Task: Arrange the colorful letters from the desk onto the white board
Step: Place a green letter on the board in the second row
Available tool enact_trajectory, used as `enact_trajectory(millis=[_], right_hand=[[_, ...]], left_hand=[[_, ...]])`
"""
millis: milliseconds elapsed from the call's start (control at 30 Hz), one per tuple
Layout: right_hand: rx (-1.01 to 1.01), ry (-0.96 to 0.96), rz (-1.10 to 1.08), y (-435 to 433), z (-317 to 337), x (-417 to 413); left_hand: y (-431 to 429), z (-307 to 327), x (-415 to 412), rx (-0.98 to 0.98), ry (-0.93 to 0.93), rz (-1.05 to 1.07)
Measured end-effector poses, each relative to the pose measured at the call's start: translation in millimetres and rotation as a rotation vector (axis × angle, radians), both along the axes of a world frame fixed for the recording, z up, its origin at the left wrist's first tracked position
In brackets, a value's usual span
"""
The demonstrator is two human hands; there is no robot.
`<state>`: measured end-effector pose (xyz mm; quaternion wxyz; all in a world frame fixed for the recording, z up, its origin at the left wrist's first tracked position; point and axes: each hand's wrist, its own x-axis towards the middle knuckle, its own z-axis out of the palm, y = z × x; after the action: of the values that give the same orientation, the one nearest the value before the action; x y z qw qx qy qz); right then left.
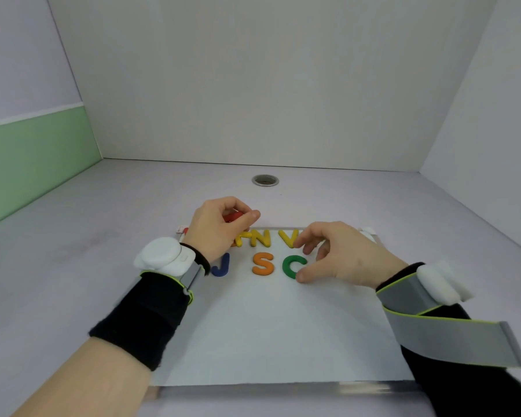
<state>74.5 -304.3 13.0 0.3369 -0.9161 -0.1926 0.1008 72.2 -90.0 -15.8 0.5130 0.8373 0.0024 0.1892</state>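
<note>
A white board (271,332) lies flat on the desk in front of me. On its far part sit a yellow N (260,238), a yellow V (288,238), a blue J (220,265), an orange S (263,264) and a green C (292,266). An orange letter (239,241) is partly hidden under my left hand. My left hand (220,227) hovers at the board's far left corner, fingers closed on a red letter (232,217). My right hand (337,254) hangs over the board's right side, fingers apart, fingertips by the V and the thumb touching the C.
A round grey cable hole (265,180) sits in the desk beyond the board. White partition walls close the desk at the back and right; a green panel (36,158) runs along the left. Both wrists wear black bands with white sensors.
</note>
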Motion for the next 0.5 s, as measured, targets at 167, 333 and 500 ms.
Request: enact_trajectory(millis=[167,333,500], right_hand=[[0.017,-0.025,0.038,2.4,-4.5,1.2],[0.038,-0.023,0.035,4.0,-6.8,2.7],[0.046,-0.025,0.033,4.2,-7.2,2.7]], left_hand=[[0.4,-0.2,0.1,0.003,-0.007,0.004],[0.0,0.1,0.3,0.023,-0.021,0.01],[-1.8,1.9,-1.2,-0.027,-0.011,-0.012]])
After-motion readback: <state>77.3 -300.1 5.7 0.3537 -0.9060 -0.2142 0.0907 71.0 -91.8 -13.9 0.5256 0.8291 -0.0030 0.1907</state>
